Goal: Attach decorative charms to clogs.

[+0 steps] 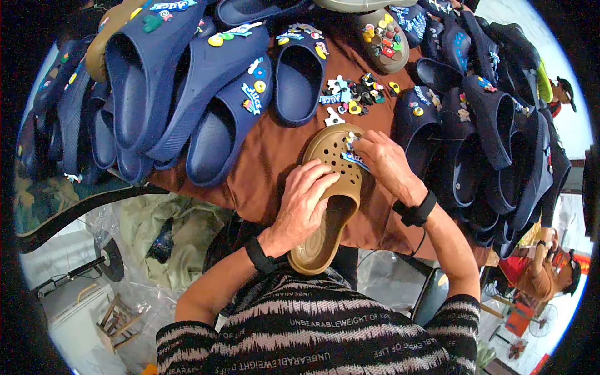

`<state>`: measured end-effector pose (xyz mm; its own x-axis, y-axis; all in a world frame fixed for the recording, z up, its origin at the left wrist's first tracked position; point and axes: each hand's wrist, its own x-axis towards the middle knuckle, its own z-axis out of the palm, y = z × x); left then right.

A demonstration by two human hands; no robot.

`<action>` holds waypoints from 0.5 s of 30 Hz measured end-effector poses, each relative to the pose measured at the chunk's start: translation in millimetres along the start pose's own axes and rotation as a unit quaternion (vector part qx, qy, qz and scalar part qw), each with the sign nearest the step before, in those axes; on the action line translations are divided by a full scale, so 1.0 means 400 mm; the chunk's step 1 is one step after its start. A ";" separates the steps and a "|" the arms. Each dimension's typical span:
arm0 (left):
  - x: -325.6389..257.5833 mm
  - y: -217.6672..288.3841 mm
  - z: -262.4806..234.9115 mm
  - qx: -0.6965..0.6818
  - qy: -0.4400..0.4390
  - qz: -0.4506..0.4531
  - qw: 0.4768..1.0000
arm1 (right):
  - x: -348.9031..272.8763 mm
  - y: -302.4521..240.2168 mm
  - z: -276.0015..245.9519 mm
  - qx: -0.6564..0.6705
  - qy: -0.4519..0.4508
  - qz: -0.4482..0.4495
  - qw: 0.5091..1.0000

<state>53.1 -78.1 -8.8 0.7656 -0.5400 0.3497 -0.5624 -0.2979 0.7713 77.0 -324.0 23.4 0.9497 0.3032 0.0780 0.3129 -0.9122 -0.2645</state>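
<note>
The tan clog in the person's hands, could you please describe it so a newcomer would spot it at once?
Find the brown cloth, flanked by navy clogs. At its near edge, the tan clog points away from the shirt, the left hand across it, right hand near its toe. It is tan, not navy, and the only clog held.

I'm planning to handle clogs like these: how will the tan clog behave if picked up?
The tan clog looks like moulded foam, pierced with holes, so it is probably light for its size. Its upper seems to keep its arch under the left hand, suggesting it may flex slightly rather than flop. Its broad, long footbed makes rolling unlikely.
</note>
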 end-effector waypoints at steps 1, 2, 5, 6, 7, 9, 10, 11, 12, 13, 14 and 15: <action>0.002 0.002 0.000 -0.004 -0.002 0.001 1.000 | 0.002 0.006 -0.002 -0.002 0.000 0.003 1.000; 0.002 0.000 0.000 -0.003 -0.001 0.002 1.000 | 0.010 0.011 0.000 -0.013 -0.007 -0.010 1.000; -0.003 -0.005 -0.001 0.000 0.001 0.000 1.000 | 0.005 0.002 -0.019 0.034 -0.008 0.008 0.999; -0.005 -0.004 -0.002 0.000 0.004 0.004 1.000 | -0.005 -0.004 -0.025 0.094 -0.003 0.040 0.995; -0.007 -0.005 -0.002 0.000 0.006 0.008 1.000 | -0.014 -0.002 -0.024 0.094 -0.003 0.038 0.995; -0.009 -0.005 0.001 -0.002 0.011 0.010 1.000 | -0.038 0.004 -0.022 0.177 0.037 0.063 0.981; -0.010 -0.005 0.003 -0.005 0.014 0.011 1.000 | -0.042 0.003 -0.022 0.196 0.025 0.079 0.977; -0.011 -0.008 0.004 -0.004 0.015 0.011 1.000 | -0.041 -0.002 -0.025 0.196 0.025 0.079 0.977; -0.012 -0.011 0.004 -0.007 0.015 0.010 1.000 | -0.038 -0.009 -0.030 0.194 0.032 0.073 0.978; -0.012 -0.012 0.004 -0.009 0.015 0.010 1.000 | -0.035 -0.012 -0.033 0.191 0.038 0.067 0.979; -0.011 -0.010 0.003 -0.009 0.016 0.010 1.000 | -0.034 -0.011 -0.032 0.191 0.039 0.066 0.979; -0.011 -0.007 0.003 -0.010 0.017 0.009 1.000 | -0.032 -0.009 -0.030 0.170 0.042 0.071 0.982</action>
<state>51.2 -75.8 -13.0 0.7654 -0.5185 0.3812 -0.5706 -0.2730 0.7745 63.9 -328.0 34.8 0.9853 0.1438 0.0923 0.1706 -0.7945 -0.5829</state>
